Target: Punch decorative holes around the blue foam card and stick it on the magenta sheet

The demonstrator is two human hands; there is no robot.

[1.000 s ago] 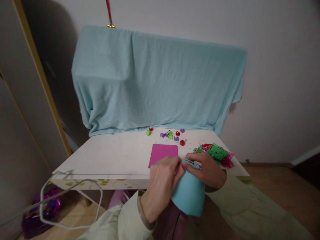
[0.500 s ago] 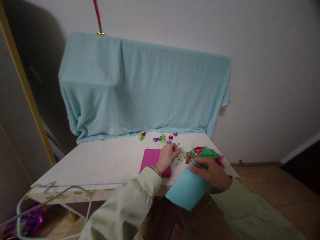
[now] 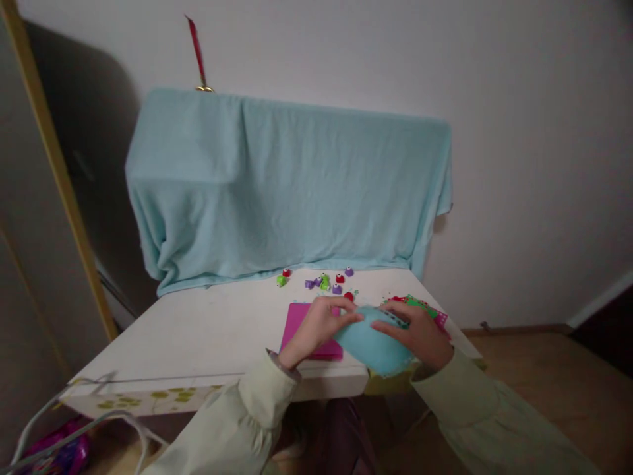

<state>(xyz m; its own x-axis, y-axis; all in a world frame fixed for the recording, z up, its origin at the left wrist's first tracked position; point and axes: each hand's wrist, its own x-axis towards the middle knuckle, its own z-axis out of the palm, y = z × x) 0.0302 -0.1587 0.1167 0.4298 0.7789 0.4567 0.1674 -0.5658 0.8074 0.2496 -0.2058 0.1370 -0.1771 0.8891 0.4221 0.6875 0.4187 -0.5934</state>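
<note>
A light blue sheet of paper (image 3: 373, 346) is bowed between my two hands, with a row of holes along its upper right edge. My right hand (image 3: 422, 333) pinches that edge between thumb and fingers. At the sheet's upper left corner, my left hand (image 3: 319, 324) has closed its thumb and fingers on the paper. Just beyond the left fingertips sits a small red paper punch (image 3: 349, 297). Under my left wrist lies a stack of magenta paper (image 3: 297, 320), partly covered by the hand.
Several small punches (image 3: 324, 282) in red, green and purple stand toward the back of the white table (image 3: 212, 330). Hole-filled green and red paper (image 3: 420, 305) and scattered bits lie right. A light blue cloth (image 3: 297, 185) drapes behind. A white cable (image 3: 113, 415) hangs front left.
My left hand has come over to the blue sheet and grips its corner. The sheet has been raised and now bends. A red punch shows beyond the left fingers.
</note>
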